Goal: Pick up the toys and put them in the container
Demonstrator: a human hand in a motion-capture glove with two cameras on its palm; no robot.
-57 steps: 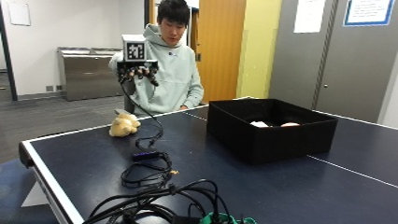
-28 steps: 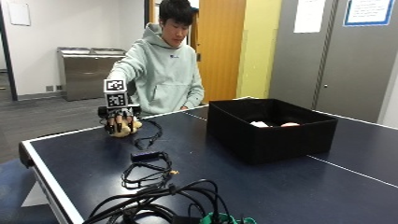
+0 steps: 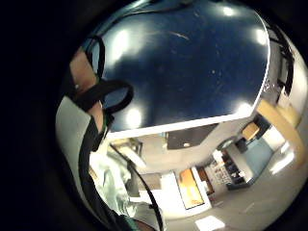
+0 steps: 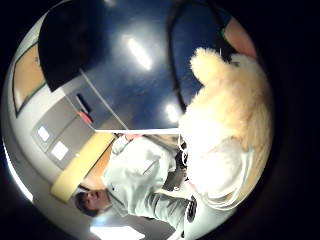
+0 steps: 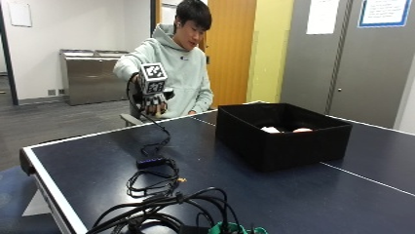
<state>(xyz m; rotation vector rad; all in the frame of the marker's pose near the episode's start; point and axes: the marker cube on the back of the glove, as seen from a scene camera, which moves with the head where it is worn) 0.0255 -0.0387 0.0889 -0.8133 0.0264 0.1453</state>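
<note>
One broad dark-blue table-tennis table (image 5: 272, 195) with white edge lines fills most of the scene, and a person in a pale hooded sweatshirt (image 5: 185, 68) sits at its far side. On the tabletop stands a large black rectangular fabric container (image 5: 283, 135), open at the top; two small pale toys (image 5: 284, 129) lie inside it, near the far wall. A tangle of black cables (image 5: 156, 214) sprawls over the near corner of the table, with a small black box among the loops closer to the person.

Raised above the table edge, well to the side of the container, is the person's gloved right hand (image 5: 152, 100). From the outside view the fingers point downward and what they carry cannot be made out. In the thumb-side palm view a cream-coloured fluffy plush toy (image 4: 227, 125) fills much of the picture right against the palm, up off the blue tabletop, with a bare fingertip beside its upper end, so the hand appears to grip it. The little-finger-side palm view shows only bare tabletop, the table's white edge and the sweatshirt below.
</note>
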